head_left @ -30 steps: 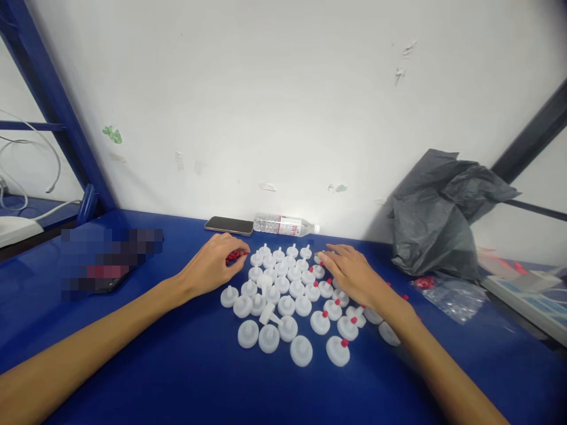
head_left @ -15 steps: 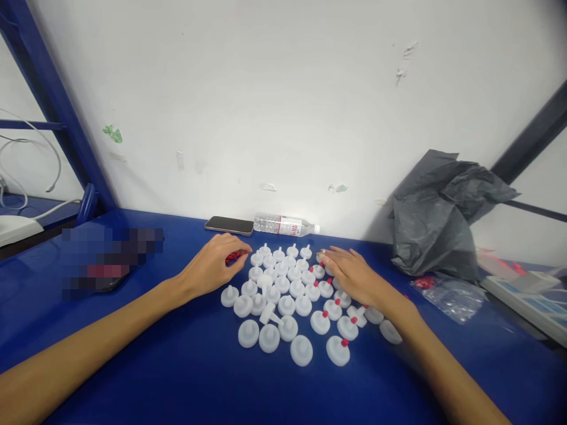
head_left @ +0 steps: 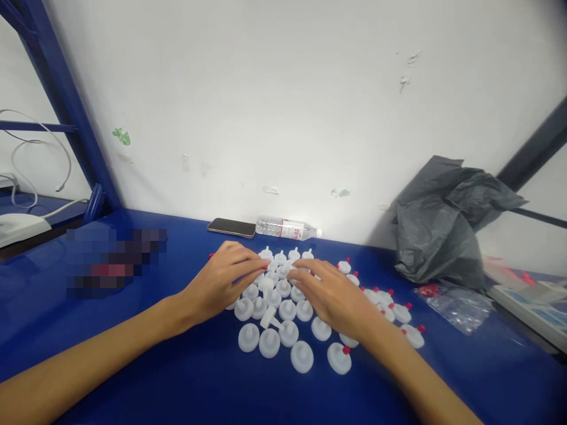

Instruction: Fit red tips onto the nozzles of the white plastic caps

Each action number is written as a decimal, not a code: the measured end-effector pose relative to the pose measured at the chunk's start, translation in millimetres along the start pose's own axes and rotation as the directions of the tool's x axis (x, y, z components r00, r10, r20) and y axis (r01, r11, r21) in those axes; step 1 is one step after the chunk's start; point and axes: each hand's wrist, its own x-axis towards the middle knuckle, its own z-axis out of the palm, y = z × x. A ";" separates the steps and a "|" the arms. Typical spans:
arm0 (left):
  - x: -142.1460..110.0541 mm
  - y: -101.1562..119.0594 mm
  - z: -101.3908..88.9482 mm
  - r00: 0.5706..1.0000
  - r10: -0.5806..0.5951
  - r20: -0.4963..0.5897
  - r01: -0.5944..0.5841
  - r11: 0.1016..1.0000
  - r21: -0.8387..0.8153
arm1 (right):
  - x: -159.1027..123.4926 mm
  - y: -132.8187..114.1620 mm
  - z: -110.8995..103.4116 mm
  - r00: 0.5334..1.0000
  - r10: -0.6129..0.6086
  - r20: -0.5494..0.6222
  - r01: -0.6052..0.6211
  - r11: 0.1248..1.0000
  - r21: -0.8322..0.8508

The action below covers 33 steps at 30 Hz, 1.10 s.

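Observation:
My left hand (head_left: 228, 276) reaches over the left part of a group of white nozzle caps (head_left: 302, 356). Its fingers are pinched around a small red tip cap (head_left: 266, 267). Facing it from the right is my right hand (head_left: 334, 292), its fingers curled with the tips on a white nozzle cap (head_left: 289, 269) in the middle of the group. I cannot tell whether that cap is lifted. Nozzle caps with red tips (head_left: 414, 336) lie to the right, partly hidden by my right hand and forearm. Another bit of red (head_left: 211, 255) shows behind my left hand.
A black phone (head_left: 231, 228) and a clear water bottle (head_left: 289, 228) lie along the wall. To the right are a grey plastic bag (head_left: 436, 221) and a clear bag (head_left: 460, 307) with red bits. A blurred-out object (head_left: 113, 265) lies on the left of the blue table (head_left: 221, 383).
My left hand has moved right from the red pieces to the nozzle caps, a red tip cap in its fingers. My right hand has moved left from the red-tipped caps, uncovering several of them.

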 end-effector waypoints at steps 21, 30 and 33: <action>-2.1 22.7 2.8 0.999 0.046 0.002 -0.046 0.999 -0.005 | 3.4 -18.7 -1.2 0.994 -0.109 -0.022 0.109 0.994 -0.007; -1.0 26.8 2.8 0.995 0.075 -0.066 -0.079 0.995 -0.056 | 0.2 -19.3 0.3 0.980 -0.082 -0.181 0.088 0.996 0.027; -0.2 27.4 2.2 0.993 0.103 -0.061 -0.105 0.994 -0.040 | -0.6 -19.8 1.8 0.977 -0.107 -0.183 0.111 0.994 0.013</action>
